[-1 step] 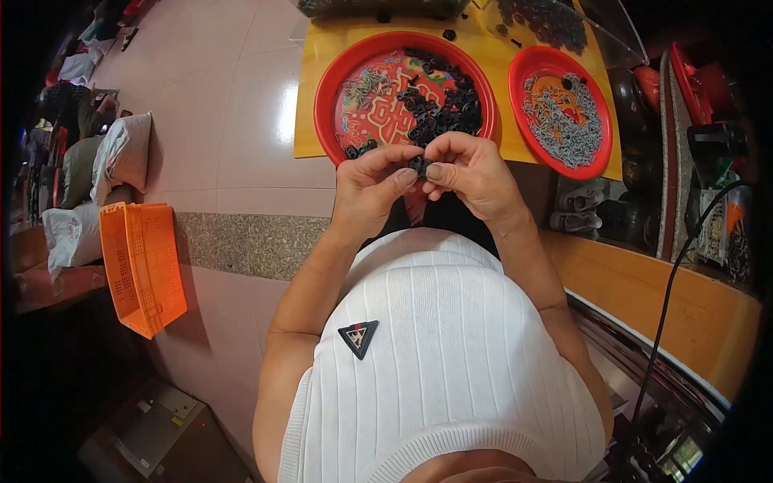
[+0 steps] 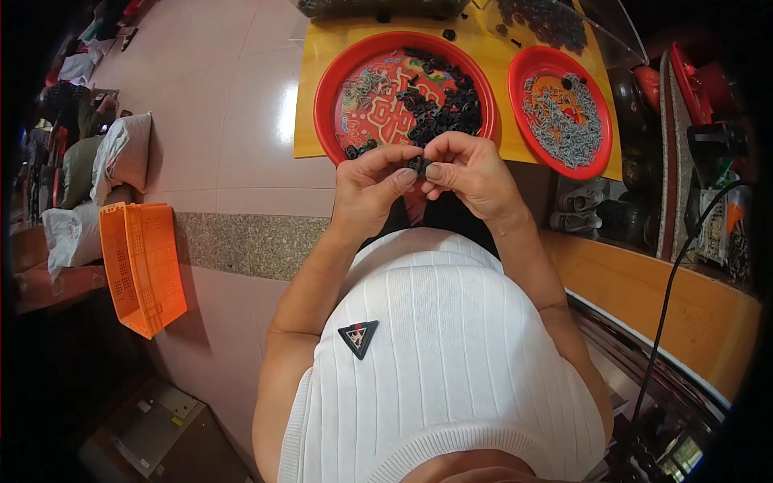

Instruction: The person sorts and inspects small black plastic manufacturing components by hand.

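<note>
A small black part (image 2: 418,165) is pinched between the fingertips of both my hands, just off the near rim of a red round tray (image 2: 324,97). My left hand (image 2: 372,181) grips it from the left, thumb and forefinger together. From the other side my right hand (image 2: 471,173) closes on it with thumb and forefinger. Fingers cover much of the part, so its exact kind is hidden. Inside the tray lie a heap of small black parts (image 2: 451,113) and a few grey screws (image 2: 366,87). A second red tray (image 2: 522,113) to the right holds many grey screws (image 2: 564,121).
Both trays rest on a yellow tabletop (image 2: 310,121). Clear containers (image 2: 547,24) with dark parts stand at the back. An orange crate (image 2: 145,266) and white sacks (image 2: 125,157) are on the floor at left. A black cable (image 2: 667,298) runs down the right side.
</note>
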Action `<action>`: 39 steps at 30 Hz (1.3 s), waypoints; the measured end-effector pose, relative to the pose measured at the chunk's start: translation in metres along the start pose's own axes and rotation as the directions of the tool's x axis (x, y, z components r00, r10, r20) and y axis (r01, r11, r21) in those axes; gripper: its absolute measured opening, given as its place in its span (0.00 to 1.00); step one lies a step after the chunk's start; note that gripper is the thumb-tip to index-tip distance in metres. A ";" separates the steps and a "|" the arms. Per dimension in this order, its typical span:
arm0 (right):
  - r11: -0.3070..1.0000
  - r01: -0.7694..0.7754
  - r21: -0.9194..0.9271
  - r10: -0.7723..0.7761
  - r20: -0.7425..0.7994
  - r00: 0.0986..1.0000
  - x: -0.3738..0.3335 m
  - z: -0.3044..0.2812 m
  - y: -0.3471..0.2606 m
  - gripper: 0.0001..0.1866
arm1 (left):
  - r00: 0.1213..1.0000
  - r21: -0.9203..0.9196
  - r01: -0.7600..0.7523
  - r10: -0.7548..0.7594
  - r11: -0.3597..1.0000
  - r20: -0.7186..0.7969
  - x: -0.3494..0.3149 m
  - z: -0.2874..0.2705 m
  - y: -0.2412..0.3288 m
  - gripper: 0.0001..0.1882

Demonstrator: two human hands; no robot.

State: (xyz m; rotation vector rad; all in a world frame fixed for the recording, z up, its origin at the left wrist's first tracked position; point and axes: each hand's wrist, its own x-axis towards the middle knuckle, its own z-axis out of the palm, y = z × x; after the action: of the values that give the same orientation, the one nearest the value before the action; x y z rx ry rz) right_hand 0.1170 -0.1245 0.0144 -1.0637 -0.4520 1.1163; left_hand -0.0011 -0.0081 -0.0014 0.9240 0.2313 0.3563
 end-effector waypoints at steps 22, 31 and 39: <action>0.997 -0.035 -0.062 0.037 0.030 0.999 0.012 -0.001 -0.003 0.05 | 0.954 0.469 -0.274 0.300 0.840 0.019 0.005 0.004 -0.005 0.12; 0.985 0.056 -0.164 -0.066 -0.054 0.996 0.021 -0.017 -0.043 0.04 | 0.920 0.720 -0.285 0.391 0.633 0.020 -0.001 -0.024 0.010 0.13; 0.814 0.543 0.206 -0.418 -0.441 0.794 0.086 -0.094 -0.180 0.03 | 0.862 0.939 -0.287 0.479 0.192 0.165 0.018 -0.053 0.053 0.08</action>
State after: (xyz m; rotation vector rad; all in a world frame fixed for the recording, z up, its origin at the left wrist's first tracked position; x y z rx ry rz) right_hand 0.3141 -0.0991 0.1093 -0.7772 -0.2016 0.4758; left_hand -0.0140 0.0675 0.0099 2.2264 0.3772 0.8263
